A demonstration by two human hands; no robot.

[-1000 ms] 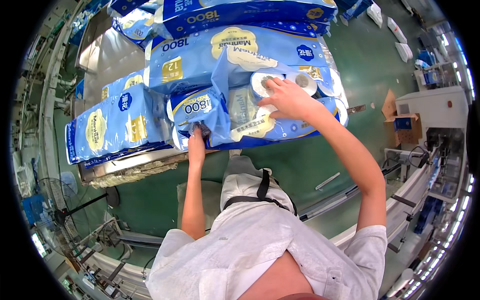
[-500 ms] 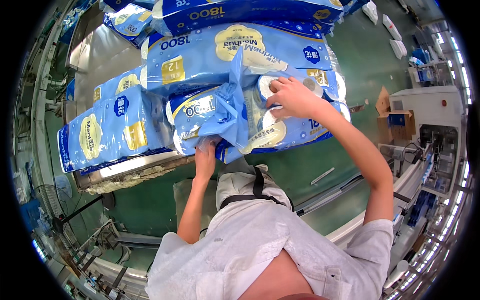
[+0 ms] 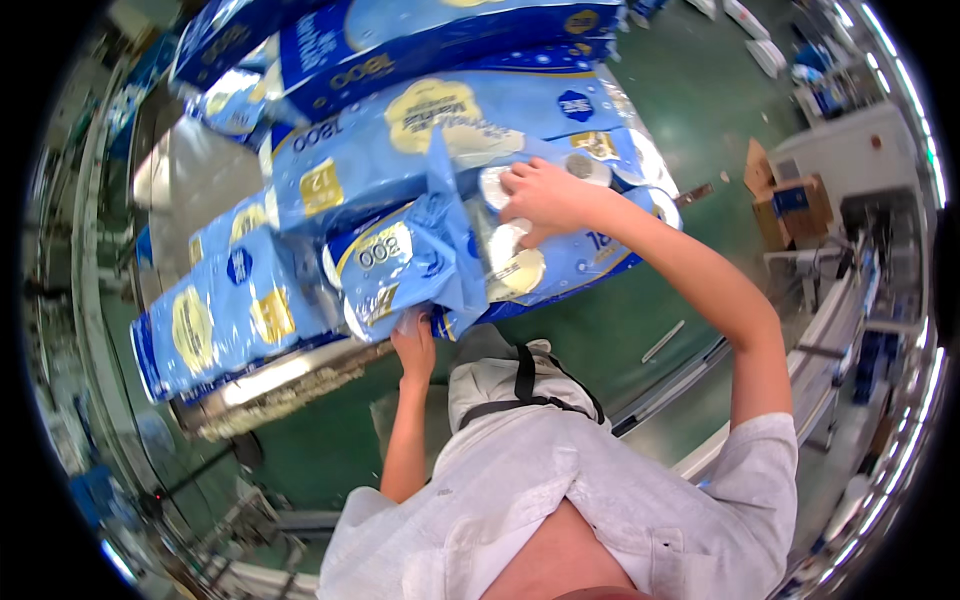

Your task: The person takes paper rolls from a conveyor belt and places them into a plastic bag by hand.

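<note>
A blue plastic toilet paper pack [image 3: 590, 262] lies torn or open at the near right of the stack, with white roll ends showing. My right hand [image 3: 548, 203] reaches into that opening, its fingers curled over a toilet paper roll [image 3: 494, 188]; the fingertips are partly hidden. A crumpled blue flap of plastic film [image 3: 452, 262] stands up left of it. Down at the near edge, my left hand [image 3: 413, 345] pinches the film at the lower corner of a smaller pack [image 3: 375, 262], with its fingers partly under the plastic.
Further blue packs [image 3: 440, 115] are piled behind, and another pack [image 3: 215, 310] lies to the left on a metal table [image 3: 290, 370]. A cardboard box [image 3: 790, 205] and white machinery [image 3: 850, 150] stand at the right. Green floor [image 3: 690, 110] shows beyond the stack.
The whole view has tilted and shifted, blurring slightly. Both hands keep about the same places on the packs, and the right hand's fingers remain at the rolls.
</note>
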